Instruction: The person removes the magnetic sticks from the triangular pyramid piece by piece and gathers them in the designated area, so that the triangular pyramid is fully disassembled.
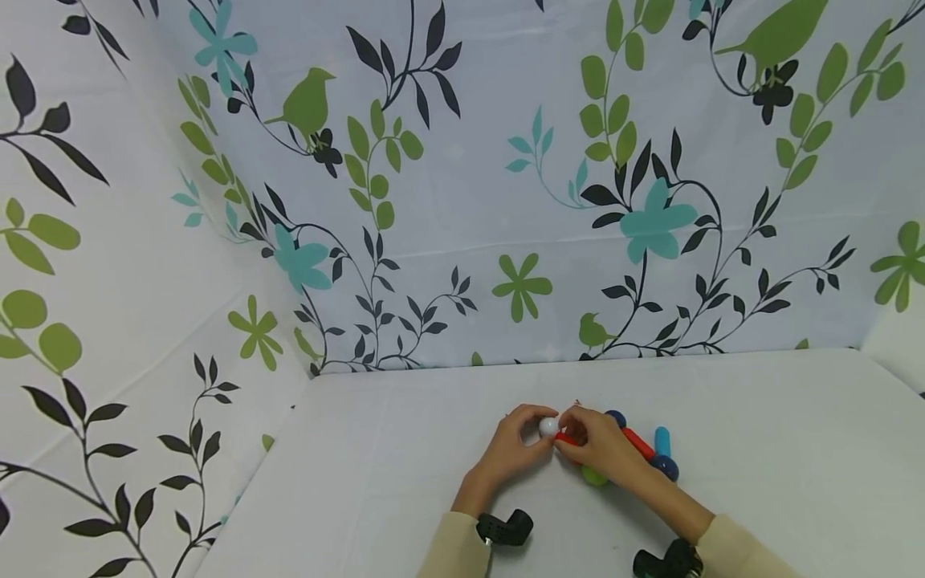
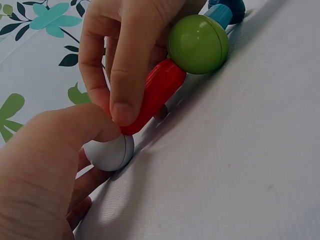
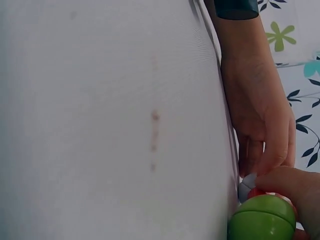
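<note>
My left hand point(image 1: 511, 444) pinches a white ball point(image 2: 110, 152) between thumb and fingers, low over the white surface. The fingers of my right hand point(image 1: 601, 443) hold a red rod point(image 2: 159, 95), one end of which meets the white ball. At the rod's other end sits a green ball point(image 2: 198, 44), larger in the right wrist view. Beyond it, a light blue rod point(image 2: 219, 15) leads to a dark blue ball point(image 2: 236, 9). In the head view, my right hand partly covers the joined pieces.
Right of my right hand are a second red rod point(image 1: 639, 443), a dark blue ball point(image 1: 665, 467) and an upward-pointing light blue rod point(image 1: 662, 441). Another dark blue ball point(image 1: 617, 417) lies behind the hand. A leaf-patterned cloth point(image 1: 462, 201) hangs behind the white table point(image 1: 390, 482).
</note>
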A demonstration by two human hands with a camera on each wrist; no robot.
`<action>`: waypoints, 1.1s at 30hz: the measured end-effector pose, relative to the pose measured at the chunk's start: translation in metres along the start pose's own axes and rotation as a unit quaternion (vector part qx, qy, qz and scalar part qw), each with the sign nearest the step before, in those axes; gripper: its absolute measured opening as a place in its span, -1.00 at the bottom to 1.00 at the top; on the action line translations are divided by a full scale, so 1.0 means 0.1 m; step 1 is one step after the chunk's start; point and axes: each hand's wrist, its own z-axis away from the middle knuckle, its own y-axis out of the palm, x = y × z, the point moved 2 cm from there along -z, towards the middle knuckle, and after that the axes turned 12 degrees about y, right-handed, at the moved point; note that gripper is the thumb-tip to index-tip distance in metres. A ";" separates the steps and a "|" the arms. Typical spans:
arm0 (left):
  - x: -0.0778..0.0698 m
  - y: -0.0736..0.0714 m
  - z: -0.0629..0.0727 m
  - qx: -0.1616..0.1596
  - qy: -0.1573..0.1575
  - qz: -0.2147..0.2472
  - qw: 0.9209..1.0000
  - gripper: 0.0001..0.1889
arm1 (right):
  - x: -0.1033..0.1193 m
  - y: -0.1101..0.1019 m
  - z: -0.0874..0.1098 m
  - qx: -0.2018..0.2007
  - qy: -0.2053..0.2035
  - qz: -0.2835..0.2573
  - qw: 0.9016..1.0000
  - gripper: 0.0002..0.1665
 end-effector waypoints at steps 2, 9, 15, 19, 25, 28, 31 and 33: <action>-0.01 0.00 -0.01 0.000 0.002 -0.002 1.000 -0.65 | -0.01 0.01 -0.01 -0.007 0.012 0.008 1.000 -0.80; 0.00 -0.01 -0.01 0.001 0.008 -0.003 1.000 -0.65 | -0.03 0.04 -0.01 -0.017 0.036 0.016 0.999 -0.82; -0.01 -0.01 0.00 0.002 0.022 0.000 1.000 -0.66 | 0.00 0.04 0.00 -0.015 0.053 0.017 0.998 -0.86; 0.00 0.00 -0.01 0.006 0.032 0.004 0.999 -0.66 | 0.02 0.03 0.01 -0.016 0.057 0.021 0.998 -0.85; 0.02 0.02 -0.02 0.012 0.047 0.006 0.999 -0.68 | 0.01 0.03 0.02 -0.025 0.045 0.023 0.998 -0.82; 0.02 0.02 -0.02 0.014 0.047 0.010 0.999 -0.68 | -0.01 0.04 0.02 -0.029 0.032 0.027 0.999 -0.80; 0.02 0.03 -0.02 0.013 0.043 0.007 0.999 -0.68 | -0.02 0.06 0.02 -0.030 0.022 0.032 0.999 -0.79; 0.02 0.03 -0.02 0.013 0.040 0.006 0.999 -0.68 | -0.03 0.06 0.02 -0.028 0.020 0.034 0.999 -0.79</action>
